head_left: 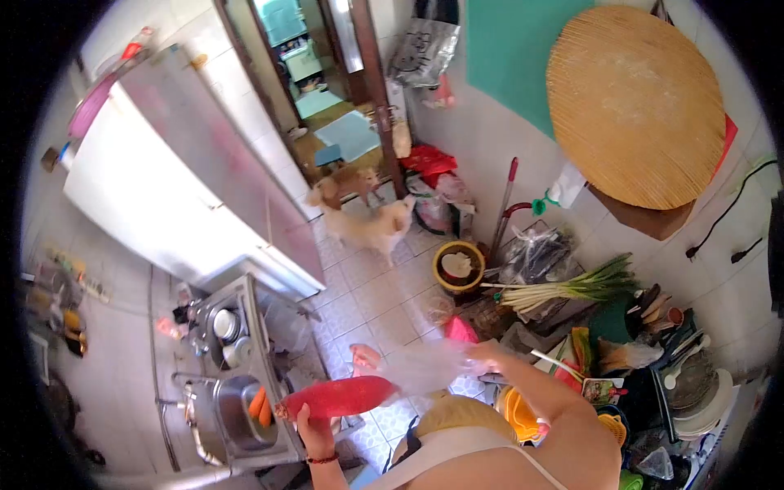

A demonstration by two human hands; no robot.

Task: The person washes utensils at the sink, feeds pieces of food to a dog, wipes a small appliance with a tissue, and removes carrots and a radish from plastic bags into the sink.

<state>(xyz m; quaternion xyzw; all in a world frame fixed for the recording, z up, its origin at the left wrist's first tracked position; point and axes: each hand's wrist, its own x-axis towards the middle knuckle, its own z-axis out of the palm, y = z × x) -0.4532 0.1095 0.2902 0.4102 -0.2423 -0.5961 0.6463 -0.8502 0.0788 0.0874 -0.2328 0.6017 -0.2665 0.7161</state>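
My left hand [314,429], with a beaded band at the wrist, is closed around a long red radish [347,398]. Fingertips show beyond the radish's far side. A clear plastic bag [425,367] stretches from the radish's right end to my right hand [488,356]. That hand is closed on the bag, with some blur. Both hands are above the tiled floor in front of my body. Two carrots [260,407] lie in the metal sink [245,445] to the left.
A white fridge [163,188] stands left. Two dogs [371,227] [347,184] are near the doorway. On the right are green onions [563,290], a yellow-rimmed pot [459,286] and a round wooden board [637,106] on the wall. Bowls [231,327] sit beside the sink.
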